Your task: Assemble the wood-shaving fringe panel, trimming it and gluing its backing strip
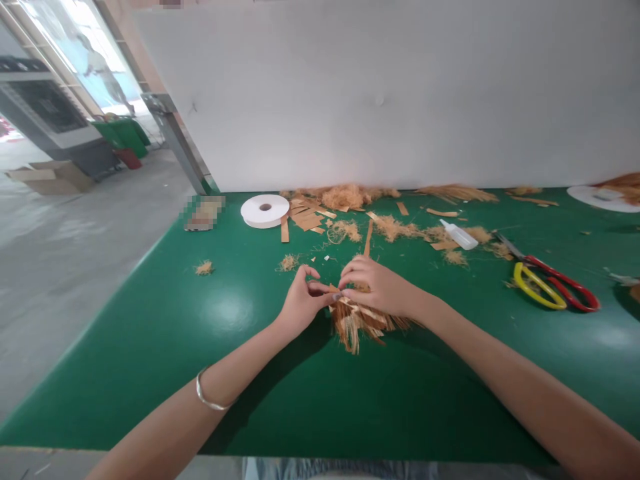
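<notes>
My right hand point(376, 283) lies over a bundle of tan straw fibres and thin wood strips point(356, 323) on the green table point(150, 347), holding it down. My left hand point(303, 301) meets it from the left, thumb and fingers pinching the bundle's upper end. A long wood strip point(368, 239) sticks out beyond my right hand, pointing away from me. The bundle's frayed end fans out toward me below my hands.
A white tape roll point(265, 211) lies at the back left. Loose straw and wood strips point(345, 198) are heaped along the white wall. A small white bottle point(459, 235) and red-and-yellow scissors point(547, 283) lie to the right. A white plate point(603, 198) sits far right.
</notes>
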`<state>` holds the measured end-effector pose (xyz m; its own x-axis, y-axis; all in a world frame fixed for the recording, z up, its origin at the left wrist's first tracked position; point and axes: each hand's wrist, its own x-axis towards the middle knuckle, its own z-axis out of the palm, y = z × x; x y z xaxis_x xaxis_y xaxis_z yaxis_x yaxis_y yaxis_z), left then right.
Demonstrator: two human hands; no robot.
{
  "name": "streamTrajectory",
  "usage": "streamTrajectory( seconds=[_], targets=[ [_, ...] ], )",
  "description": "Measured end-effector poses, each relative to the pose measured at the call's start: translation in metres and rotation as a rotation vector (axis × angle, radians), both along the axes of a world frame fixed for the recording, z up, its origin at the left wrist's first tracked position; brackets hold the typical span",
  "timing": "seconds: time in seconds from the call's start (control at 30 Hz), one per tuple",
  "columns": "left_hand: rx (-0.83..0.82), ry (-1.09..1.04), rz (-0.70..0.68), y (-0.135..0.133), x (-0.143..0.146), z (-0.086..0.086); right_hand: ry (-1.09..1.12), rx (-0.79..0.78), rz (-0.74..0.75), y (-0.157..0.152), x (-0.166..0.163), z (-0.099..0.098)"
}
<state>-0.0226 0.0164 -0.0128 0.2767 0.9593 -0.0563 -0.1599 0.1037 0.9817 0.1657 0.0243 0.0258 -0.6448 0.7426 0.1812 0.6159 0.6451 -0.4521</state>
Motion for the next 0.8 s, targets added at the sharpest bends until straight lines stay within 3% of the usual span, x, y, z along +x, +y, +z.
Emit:
streamTrajectory(
  seconds=[0.2,0.57,0.8],
  targets=[
    [0.005,0.003,-0.026,0.000,-0.001,-0.001,0.002,-0.016,0.042,0.013,-0.009,0.005],
    [0.033,0.034,-0.039,0.002,-0.002,-0.005,0.062,-0.152,-0.017,0.012,-0.002,0.009],
    [0.016,0.045,-0.045,0.003,-0.002,-0.003,0.030,-0.147,0.042,0.010,-0.006,0.007]
  ],
)
